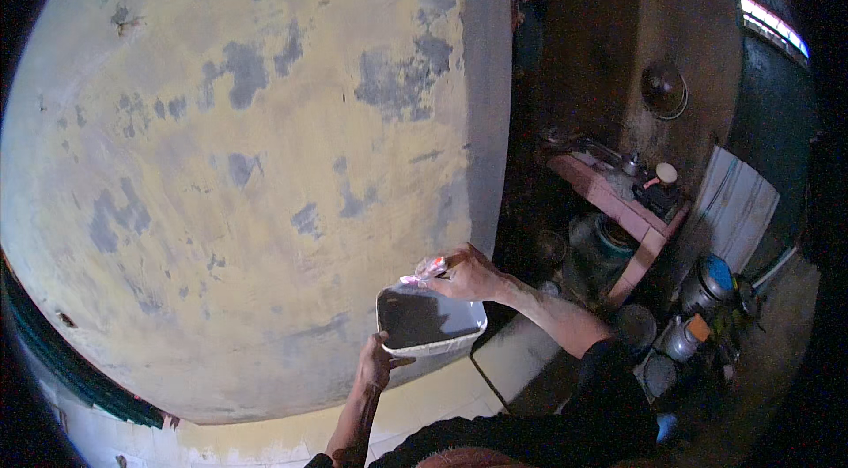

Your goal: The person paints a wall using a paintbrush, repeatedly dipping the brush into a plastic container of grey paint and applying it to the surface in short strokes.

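Observation:
My left hand (375, 362) grips the near left corner of a white rectangular plastic container (440, 345), which has dark grey content inside. Over the container's far edge, my right hand (464, 272) is closed around a small tool with an orange-tipped handle (437, 262), perhaps a brush; its working end is hidden. A pale pinkish part shows by my fingers. Before me stands a yellow plastered wall (298, 137) with uneven grey patches, small chips and a worn right edge.
To the right, a pink-edged counter (609, 203) bears kitchen things. Metal pots (709, 286) and a kettle-like vessel (679, 339) stand on the floor beyond my right arm. A corrugated sheet (739, 203) leans there, and a round pan (662, 89) hangs on the back wall.

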Motion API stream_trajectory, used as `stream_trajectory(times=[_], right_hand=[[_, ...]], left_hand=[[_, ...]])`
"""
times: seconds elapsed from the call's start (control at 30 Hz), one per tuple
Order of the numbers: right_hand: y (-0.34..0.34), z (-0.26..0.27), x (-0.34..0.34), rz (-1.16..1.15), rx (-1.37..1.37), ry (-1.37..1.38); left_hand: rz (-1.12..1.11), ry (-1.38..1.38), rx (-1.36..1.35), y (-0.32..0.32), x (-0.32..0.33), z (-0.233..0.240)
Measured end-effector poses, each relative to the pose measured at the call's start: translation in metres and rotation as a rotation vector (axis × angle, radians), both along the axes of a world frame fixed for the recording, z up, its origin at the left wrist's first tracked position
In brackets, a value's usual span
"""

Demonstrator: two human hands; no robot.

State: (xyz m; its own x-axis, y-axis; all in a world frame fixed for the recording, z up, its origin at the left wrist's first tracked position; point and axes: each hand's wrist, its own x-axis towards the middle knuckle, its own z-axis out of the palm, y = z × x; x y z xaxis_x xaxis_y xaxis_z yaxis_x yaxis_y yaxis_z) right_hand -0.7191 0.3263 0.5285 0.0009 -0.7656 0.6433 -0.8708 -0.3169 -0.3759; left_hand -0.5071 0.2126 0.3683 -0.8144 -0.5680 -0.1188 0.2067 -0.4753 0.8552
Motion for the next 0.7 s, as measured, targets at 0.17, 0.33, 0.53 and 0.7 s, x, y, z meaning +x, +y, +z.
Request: stream_trajectory(times=[0.17, 0.33, 0.53, 0.7], right_hand=[[0.012, 0.031, -0.002, 0.122, 0.029, -0.208], [0.016, 0.034, -0.003, 0.119, 0.075, -0.197], [0.016, 0.026, -0.006, 0.171, 0.186, -0.268], [0.012, 0.016, -0.009, 0.158, 0.154, -0.233]], left_hand=[[-0.011, 0.018, 0.019, -0.002, 0.001, 0.0], [-0.034, 0.054, -0.001, -0.01, -0.003, -0.006], [-0.008, -0.004, -0.006, -0.011, -0.002, -0.005], [0.009, 0.005, -0.007, -0.007, -0.002, -0.014]])
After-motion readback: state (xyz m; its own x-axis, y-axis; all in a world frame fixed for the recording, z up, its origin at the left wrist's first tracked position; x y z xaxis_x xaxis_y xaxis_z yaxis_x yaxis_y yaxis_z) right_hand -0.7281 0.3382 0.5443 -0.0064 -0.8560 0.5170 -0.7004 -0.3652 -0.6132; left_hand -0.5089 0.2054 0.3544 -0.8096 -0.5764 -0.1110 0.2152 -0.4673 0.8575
